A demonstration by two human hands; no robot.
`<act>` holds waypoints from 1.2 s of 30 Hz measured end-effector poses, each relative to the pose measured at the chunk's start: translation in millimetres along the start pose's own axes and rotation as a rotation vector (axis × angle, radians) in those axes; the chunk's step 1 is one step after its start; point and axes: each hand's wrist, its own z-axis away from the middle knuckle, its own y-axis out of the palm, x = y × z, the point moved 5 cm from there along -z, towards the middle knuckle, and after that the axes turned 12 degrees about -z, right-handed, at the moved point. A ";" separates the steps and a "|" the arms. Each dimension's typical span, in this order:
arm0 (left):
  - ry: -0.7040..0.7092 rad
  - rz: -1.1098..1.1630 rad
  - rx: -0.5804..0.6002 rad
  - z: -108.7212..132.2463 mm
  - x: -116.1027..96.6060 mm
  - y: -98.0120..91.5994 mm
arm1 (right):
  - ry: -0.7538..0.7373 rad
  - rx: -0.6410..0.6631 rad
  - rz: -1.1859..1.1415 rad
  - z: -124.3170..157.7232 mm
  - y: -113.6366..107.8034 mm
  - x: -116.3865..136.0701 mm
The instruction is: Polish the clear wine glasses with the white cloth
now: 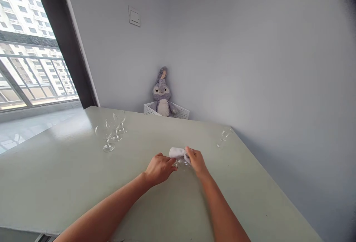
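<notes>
Left hand (161,168) pinches glass (184,163) at one end; right hand (196,160) pinches cloth (176,152) against it, around mid-surface (178,205). Smooth glass could slip if cloth tugs against a light grip; hard twisting might crack it.

Bare left hand (160,168) grips a clear, rounded glass vessel (184,163) at its left side; bare right hand (196,161) pinches a soft white cloth (177,152) against the vessel. Both hands work over a glossy, pale-green tabletop (158,216). Left of the grip and farther off: three clear, stemmed drinking glasses (116,137), upright and clustered. Right of the grip, well apart: a small, clear glass (224,135). Beyond the grip, past the tabletop's far edge: a grey, long-eared plush rabbit (162,103) seated in a white, perforated basket (183,113).
</notes>
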 end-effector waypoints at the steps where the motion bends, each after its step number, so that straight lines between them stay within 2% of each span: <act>1: -0.027 0.009 -0.023 -0.3 0.5 -0.6 | 0.131 -0.065 -0.199 -3.2 -6.9 -8.3; 3: -0.138 0.046 -0.072 -1.1 6.0 -1.2 | 0.306 -0.182 -0.596 -4.0 -9.6 -19.9; 4: -0.211 0.073 -0.095 -1.2 10.3 -1.2 | 0.341 -0.200 -0.761 -2.5 -4.7 -21.9; 6: -0.356 0.145 -0.150 -0.6 19.8 -1.3 | 0.351 -0.103 -0.964 3.4 15.5 -20.0; 8: -0.452 0.231 -0.224 0.5 27.5 -1.5 | 0.319 0.051 -0.998 13.5 40.4 -16.5; 10: -0.495 0.293 -0.323 1.9 31.3 -2.7 | 0.260 0.139 -0.920 24.1 59.9 -16.9; 12: -0.498 0.330 -0.415 3.2 30.5 -3.9 | 0.181 0.157 -0.807 30.8 70.3 -20.3; 14: -0.465 0.411 -0.448 3.2 25.6 -3.5 | 0.130 0.146 -0.717 32.4 72.1 -24.1; 16: -0.403 0.625 -0.388 1.2 18.5 -0.7 | 0.120 0.137 -0.692 29.9 67.5 -25.0; 19: -0.329 1.146 -0.173 -2.6 8.0 4.5 | 0.182 0.154 -0.758 25.0 55.3 -19.8; 22: -0.348 1.568 -0.036 -3.6 6.0 4.1 | 0.322 0.266 -0.842 26.8 50.6 -14.0; 24: -0.396 1.706 -0.013 -3.8 10.0 3.7 | 0.421 0.384 -0.825 31.9 54.8 -14.3; 26: -0.453 1.737 -0.009 -3.8 15.7 5.4 | 0.473 0.441 -0.758 34.9 59.5 -18.3; 28: -0.522 1.675 -0.045 -3.4 23.1 8.0 | 0.467 0.391 -0.674 31.6 59.7 -24.2; 30: -0.585 1.588 -0.092 -2.9 30.5 10.7 | 0.408 0.273 -0.578 23.0 52.5 -28.7; 34: -0.702 1.569 -0.149 -1.6 45.8 15.3 | 0.227 -0.065 -0.454 6.1 15.3 -25.7; 35: -0.736 1.585 -0.160 -1.0 50.3 15.9 | 0.183 -0.107 -0.451 4.7 6.7 -21.7; 36: -0.768 1.603 -0.170 -0.4 54.7 16.2 | 0.138 -0.094 -0.443 4.4 1.6 -16.1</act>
